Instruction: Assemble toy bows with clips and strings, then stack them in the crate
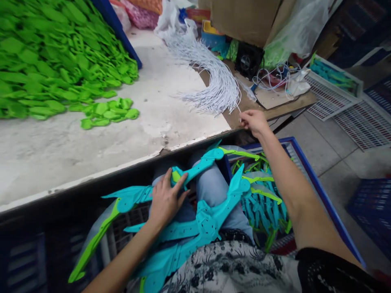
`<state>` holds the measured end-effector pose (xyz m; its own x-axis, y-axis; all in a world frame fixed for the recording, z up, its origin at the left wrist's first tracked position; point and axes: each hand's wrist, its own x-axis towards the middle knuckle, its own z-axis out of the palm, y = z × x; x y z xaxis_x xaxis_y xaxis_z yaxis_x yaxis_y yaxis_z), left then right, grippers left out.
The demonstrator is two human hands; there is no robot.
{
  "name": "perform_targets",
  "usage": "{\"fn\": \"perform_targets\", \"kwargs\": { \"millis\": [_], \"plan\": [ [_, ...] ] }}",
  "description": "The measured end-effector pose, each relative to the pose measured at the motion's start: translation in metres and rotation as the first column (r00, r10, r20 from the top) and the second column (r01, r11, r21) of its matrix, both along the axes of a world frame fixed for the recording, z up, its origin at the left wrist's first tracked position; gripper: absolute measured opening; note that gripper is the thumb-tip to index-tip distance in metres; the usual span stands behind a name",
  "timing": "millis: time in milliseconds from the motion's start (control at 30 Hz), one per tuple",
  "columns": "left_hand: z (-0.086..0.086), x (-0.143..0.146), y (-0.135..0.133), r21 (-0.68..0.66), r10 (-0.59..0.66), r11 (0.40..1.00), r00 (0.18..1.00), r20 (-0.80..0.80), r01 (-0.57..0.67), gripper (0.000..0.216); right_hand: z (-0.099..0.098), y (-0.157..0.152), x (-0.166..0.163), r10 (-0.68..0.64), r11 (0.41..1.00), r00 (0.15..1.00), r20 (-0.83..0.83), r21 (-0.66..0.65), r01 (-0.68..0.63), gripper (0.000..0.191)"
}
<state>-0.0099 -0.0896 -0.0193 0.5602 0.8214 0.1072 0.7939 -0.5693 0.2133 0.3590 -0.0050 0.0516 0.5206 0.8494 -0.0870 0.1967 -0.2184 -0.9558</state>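
Observation:
My left hand [166, 199] grips the middle of a turquoise plastic toy bow [200, 165] lying across my lap, its thumb and fingers around a light green piece at the centre. The bow has lime green limb ends [100, 234]. Other turquoise bows [207, 219] lie on my thighs, nearer my body. At the table's front edge my right hand [255, 121] pinches the end of a white cord [240, 109]. That cord comes from a thick bundle of white cords [214, 87] spread on the table.
Green plastic pieces [49, 61] are heaped at the left, spilling from a blue bin [122, 32]. To my right stands a blue crate [317, 195] with turquoise and green bows. A small black fan [249, 61] sits on the table [152, 93]. White crates [330, 91] stand on the floor.

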Motion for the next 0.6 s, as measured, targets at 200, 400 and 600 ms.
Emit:
{"fn": "perform_targets", "kwargs": {
  "millis": [200,400,600],
  "plan": [
    [0.02,0.04,0.0,-0.185,-0.063,0.973,0.931,0.359,0.137,0.03,-0.01,-0.127,0.005,0.117,0.991,0.931,-0.346,-0.02,-0.132,0.033],
    [-0.005,0.159,0.021,-0.882,0.375,0.334,0.812,0.447,0.332,0.024,-0.053,-0.169,0.021,-0.087,0.996,0.995,-0.05,0.011,0.088,0.03],
    [-0.033,0.229,0.018,-0.915,0.676,-0.15,0.714,0.182,0.375,0.005,-0.078,-0.166,0.017,-0.07,0.997,0.991,0.114,0.034,0.067,0.023]
  ]
}}
